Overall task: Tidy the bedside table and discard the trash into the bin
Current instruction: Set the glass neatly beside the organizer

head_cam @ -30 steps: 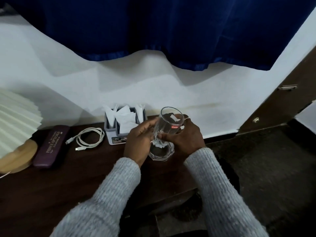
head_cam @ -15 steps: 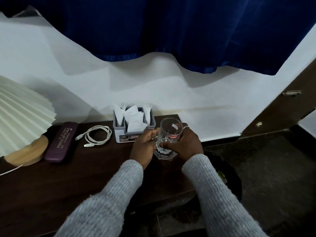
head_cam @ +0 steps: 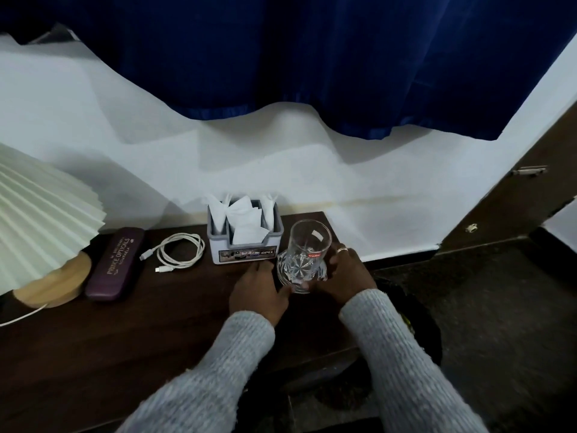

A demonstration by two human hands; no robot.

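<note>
1. I am seeing the glass (head_cam: pixel 307 254) standing upright just right of centre in the frame, near the right end of the dark worktop (head_cam: pixel 93 354); I cannot tell whether its base is fully resting on the wood
2. The right hand (head_cam: pixel 346 276) is gripping the glass, its fingers curling round the right side, with a ring showing on one finger
3. The left hand (head_cam: pixel 259 292) is lying relaxed to the left of the glass, fingers stretching flat, the thumb touching the cut base
4. A grey tissue holder (head_cam: pixel 246 245) stuffed with white paper is sitting just left of the glass, against the wall
5. Further left, a coiled white cable (head_cam: pixel 181 253) is lying beside a maroon spectacle case (head_cam: pixel 117 264), and a pleated lamp (head_cam: pixel 40 220) is filling the left edge of the frame
6. A dark bin (head_cam: pixel 431 335) is showing on the floor at lower right, partly hidden behind the right sleeve
7. A blue curtain (head_cam: pixel 312 57) is hanging across the top of the frame
</note>
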